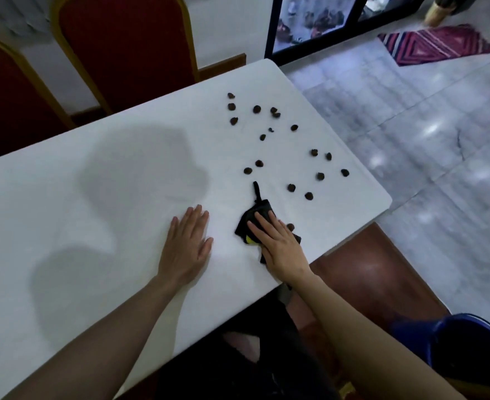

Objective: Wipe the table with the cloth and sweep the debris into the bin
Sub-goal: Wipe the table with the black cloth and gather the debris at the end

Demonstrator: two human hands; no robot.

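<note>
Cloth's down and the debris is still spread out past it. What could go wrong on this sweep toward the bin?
1. The debris lies near the table edge, while the blue bin sits low by the near corner: pieces may drop to the floor.
2. The right hand presses a small bunched cloth; scattered pieces may slip past it.
3. One piece beside the cloth could be missed.

Background: two red upholstered chairs [122, 50] with gold frames stand side by side. A striped red rug [435, 44] lies on the grey marble floor [411, 125] near a dark-framed glass door [318, 21]; a brown seat [376, 272] occupies the foreground.
</note>
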